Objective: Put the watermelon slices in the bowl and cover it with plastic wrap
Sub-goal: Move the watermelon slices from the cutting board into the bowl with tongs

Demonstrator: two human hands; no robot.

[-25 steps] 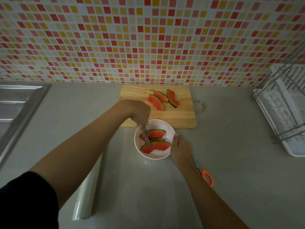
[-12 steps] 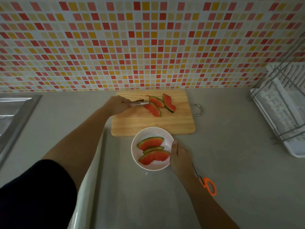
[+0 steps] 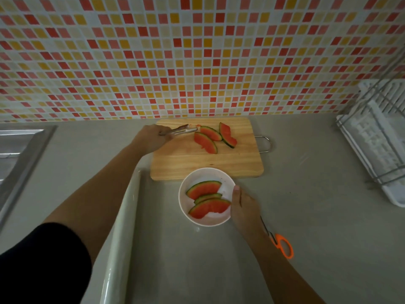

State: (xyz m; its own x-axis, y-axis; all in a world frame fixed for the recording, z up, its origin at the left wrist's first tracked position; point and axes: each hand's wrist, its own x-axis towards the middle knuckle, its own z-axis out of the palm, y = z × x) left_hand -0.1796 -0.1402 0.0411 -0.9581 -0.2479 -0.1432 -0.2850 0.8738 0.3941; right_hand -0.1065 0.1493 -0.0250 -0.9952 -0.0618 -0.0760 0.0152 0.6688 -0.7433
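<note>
A white bowl (image 3: 226, 182) stands on the grey counter just in front of a wooden cutting board (image 3: 197, 165). Three watermelon slices (image 3: 202, 189) lie in the bowl. Three more slices (image 3: 206, 142) rest on the back of the board. My left hand (image 3: 153, 139) is shut on metal tongs (image 3: 182, 131), whose tips point right and sit just left of the board's slices. My right hand (image 3: 244, 207) rests against the bowl's right rim, thumb on the edge. A roll of plastic wrap (image 3: 119, 238) lies on the counter under my left forearm.
Orange-handled scissors (image 3: 282, 244) lie on the counter behind my right wrist. A white dish rack (image 3: 372, 139) stands at the right edge. A steel sink (image 3: 19, 150) is at the far left. A tiled wall backs the counter.
My left hand lifted the tongs out of the bowl and carried them back to the slices on the cutting board. My right hand stayed at the bowl's rim.
</note>
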